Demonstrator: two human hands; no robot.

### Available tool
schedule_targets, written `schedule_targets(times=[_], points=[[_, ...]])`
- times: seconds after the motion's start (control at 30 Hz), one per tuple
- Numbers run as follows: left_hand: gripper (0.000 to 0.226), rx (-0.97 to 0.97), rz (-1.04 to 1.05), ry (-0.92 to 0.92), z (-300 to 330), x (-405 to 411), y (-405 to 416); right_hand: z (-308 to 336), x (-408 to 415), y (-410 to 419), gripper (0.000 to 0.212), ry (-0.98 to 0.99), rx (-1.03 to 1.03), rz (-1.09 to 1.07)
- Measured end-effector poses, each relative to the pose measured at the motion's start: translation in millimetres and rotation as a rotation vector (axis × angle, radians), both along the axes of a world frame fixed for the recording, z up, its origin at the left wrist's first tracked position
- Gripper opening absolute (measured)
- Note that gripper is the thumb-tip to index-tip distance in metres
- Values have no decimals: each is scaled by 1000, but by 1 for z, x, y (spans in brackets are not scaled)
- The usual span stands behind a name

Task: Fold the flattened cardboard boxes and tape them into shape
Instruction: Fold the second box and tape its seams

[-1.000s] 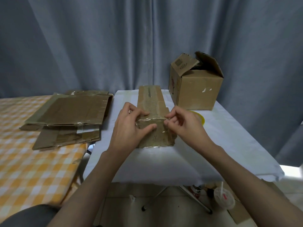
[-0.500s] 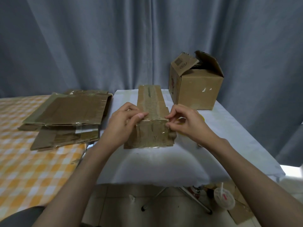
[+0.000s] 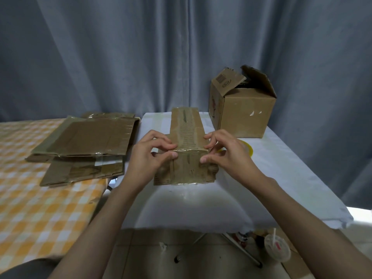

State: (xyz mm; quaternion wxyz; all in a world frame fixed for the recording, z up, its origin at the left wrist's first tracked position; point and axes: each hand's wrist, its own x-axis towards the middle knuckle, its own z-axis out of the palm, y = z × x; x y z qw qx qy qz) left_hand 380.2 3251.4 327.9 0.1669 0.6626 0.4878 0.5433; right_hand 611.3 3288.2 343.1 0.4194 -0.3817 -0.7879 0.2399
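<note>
A long, narrow cardboard box, covered in old shiny tape, lies lengthwise on the white table. Its near end flap is folded down toward me. My left hand pinches the left corner of the fold between thumb and fingers. On the right corner, my right hand pinches the same fold. A yellow tape roll peeks out behind my right hand. Several flattened boxes are stacked to the left.
An assembled box with open top flaps stands at the table's back right. The stack rests on an orange checked tablecloth. A drink cup with a straw sits on the floor under the table. Grey curtain behind.
Both hands have slid outward from the middle of the flap to its two corners. The near flap is now pressed down more squarely along its crease.
</note>
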Motion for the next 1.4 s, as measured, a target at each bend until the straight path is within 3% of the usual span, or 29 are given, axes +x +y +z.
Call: schedule_targets(times=[0.13, 0.23, 0.3, 0.33, 0.43, 0.5, 0.63, 0.73, 0.83, 1.13, 1.27, 1.4], points=[[18, 133, 43, 249, -2, 9, 1, -4, -5, 0, 38, -11, 62, -44], [32, 62, 26, 217, -2, 17, 4, -8, -9, 2, 40, -58, 154, -87], [29, 6, 35, 214, -6, 23, 6, -9, -10, 4, 40, -53, 188, -106], [28, 5, 42, 249, -7, 27, 7, -9, -10, 4, 40, -39, 185, -114], [54, 11, 34, 422, -8, 32, 10, -9, -10, 4, 34, 23, 124, -130], [49, 8, 51, 466, -7, 35, 10, -9, -7, 3, 22, 65, 49, -138], [39, 8, 119, 415, -6, 39, 4, -3, -3, -4, 8, 107, -45, -162], [37, 46, 158, 363, -2, 41, 0, -1, -12, -11, 19, 132, -76, -233], [37, 61, 179, 321, 2, 49, -5, 0, -20, -15, 36, 165, -258, -203], [35, 145, 193, 345, 3, 61, -24, -4, -26, -14, 52, 400, -596, -208], [26, 250, 221, 364, 13, 51, -28, -7, -26, -18, 42, 520, -624, -167], [34, 241, 292, 171, 35, 37, -28, -4, -17, -22, 31, 563, -575, -128]])
